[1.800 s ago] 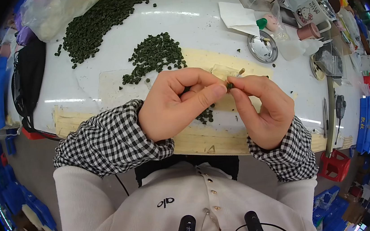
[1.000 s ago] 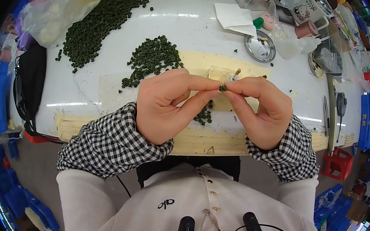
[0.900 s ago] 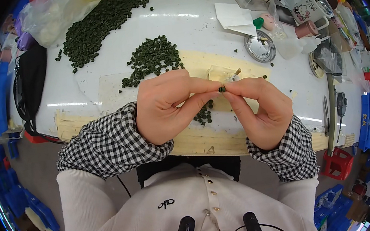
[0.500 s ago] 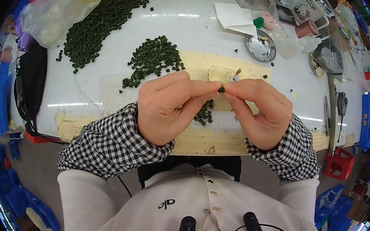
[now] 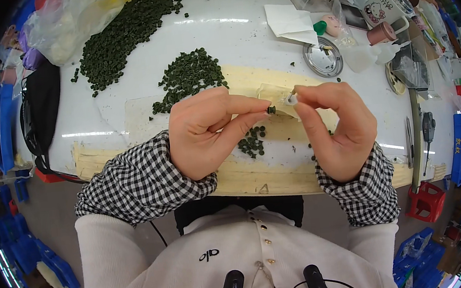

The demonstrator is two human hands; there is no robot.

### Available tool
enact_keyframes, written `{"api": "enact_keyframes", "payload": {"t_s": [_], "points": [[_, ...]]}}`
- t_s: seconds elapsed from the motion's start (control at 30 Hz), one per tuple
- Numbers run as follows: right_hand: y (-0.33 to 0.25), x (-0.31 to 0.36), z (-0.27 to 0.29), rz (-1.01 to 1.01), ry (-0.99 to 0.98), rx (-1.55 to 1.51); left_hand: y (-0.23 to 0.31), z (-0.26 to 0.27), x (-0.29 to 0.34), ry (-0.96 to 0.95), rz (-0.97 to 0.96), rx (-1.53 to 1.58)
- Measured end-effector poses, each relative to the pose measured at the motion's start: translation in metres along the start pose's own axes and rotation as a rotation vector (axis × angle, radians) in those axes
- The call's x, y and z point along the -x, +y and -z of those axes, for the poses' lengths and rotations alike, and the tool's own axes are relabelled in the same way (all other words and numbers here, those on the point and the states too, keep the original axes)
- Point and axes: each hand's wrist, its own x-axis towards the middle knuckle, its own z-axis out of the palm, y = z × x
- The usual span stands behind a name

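My left hand [image 5: 202, 133] pinches a small dark green ridged piece [image 5: 271, 110] between thumb and index fingertip. Just right of it, my right hand [image 5: 342, 126] has thumb and index finger apart, their tips at a small white holder [image 5: 291, 99] with a short stick; the index fingertip partly covers the stick. The holder rests on a creased yellowish sheet [image 5: 267, 92]. Below my left fingertips lies a small cluster of green pieces [image 5: 251, 143]. Beyond my left hand is a larger pile of green pieces [image 5: 192, 75].
The biggest green pile [image 5: 124, 40] lies far left, beside a clear plastic bag [image 5: 67, 29] and a black bag [image 5: 42, 105]. Toward the right are a round metal lid [image 5: 323, 58], white paper [image 5: 289, 21], a mug [image 5: 385, 8], a pink spool [image 5: 380, 32] and a screwdriver [image 5: 427, 126].
My right hand has let go of the green piece and moved right, its fingers parting beside the white holder. My left hand still pinches the piece, nearly in the same place.
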Motion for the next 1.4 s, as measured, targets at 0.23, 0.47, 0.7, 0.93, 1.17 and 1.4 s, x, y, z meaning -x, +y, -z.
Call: {"api": "enact_keyframes", "payload": {"t_s": [0.23,0.47,0.7,0.93,1.17,1.4], "points": [[0.015,-0.007,0.005,-0.097,-0.109,0.145,-0.003,-0.002,0.000,0.013,0.025,-0.015],[0.017,-0.005,0.005,-0.105,-0.100,0.168,-0.002,-0.003,0.000,0.004,0.022,-0.014],[0.007,0.000,0.020,0.005,0.091,-0.106,-0.004,-0.004,0.000,-0.052,0.006,0.023],[0.003,0.006,0.004,-0.131,-0.105,-0.488,-0.005,-0.006,0.000,-0.105,-0.017,0.038],[0.005,0.006,0.004,-0.097,-0.117,-0.402,-0.004,-0.007,-0.001,-0.108,-0.024,0.041],[0.005,0.006,0.004,-0.101,-0.125,-0.380,-0.004,-0.005,0.000,-0.120,-0.012,0.041]]}}
